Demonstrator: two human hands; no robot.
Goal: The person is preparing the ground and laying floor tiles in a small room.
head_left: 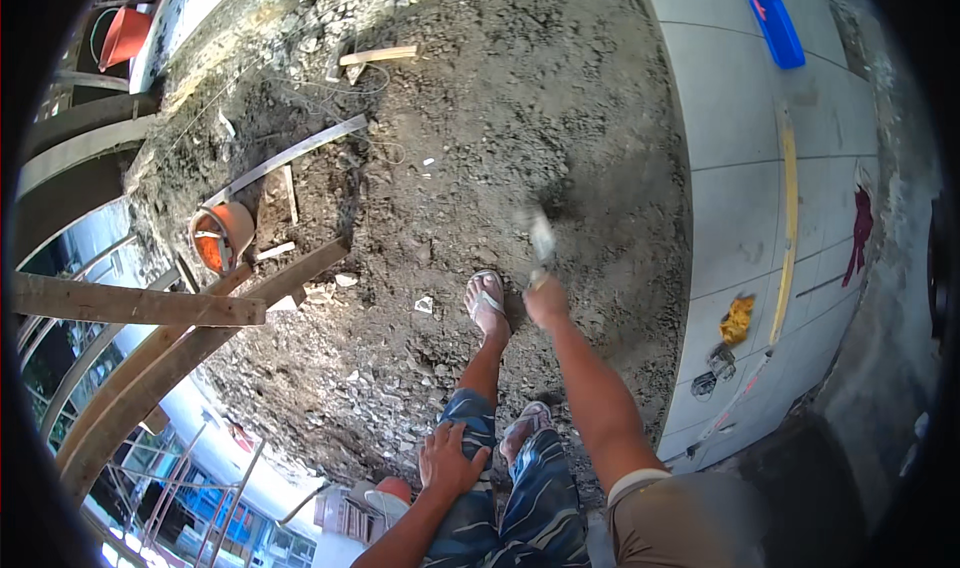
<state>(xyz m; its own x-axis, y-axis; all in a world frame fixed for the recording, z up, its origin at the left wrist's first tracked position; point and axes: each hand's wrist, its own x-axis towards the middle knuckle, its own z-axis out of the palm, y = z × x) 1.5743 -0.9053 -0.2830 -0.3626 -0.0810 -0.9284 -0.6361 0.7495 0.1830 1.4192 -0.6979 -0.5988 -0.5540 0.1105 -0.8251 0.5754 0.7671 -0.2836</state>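
My left hand (450, 460) lies flat with its fingers spread loose on my knee, over the blue patterned trousers (530, 508), holding nothing. My right hand (546, 301) is stretched forward past my sandalled foot (487, 303), fingers closed round the handle of a blurred, pale-bladed trowel (541, 238) that points away over the rough grey mortar bed (480, 148). Farther off, an orange bucket (222, 236) lies by wooden planks (130, 306) at left, and a long yellow level (787, 228) and a blue tray (777, 30) rest on the pale laid tiles (740, 118) at right.
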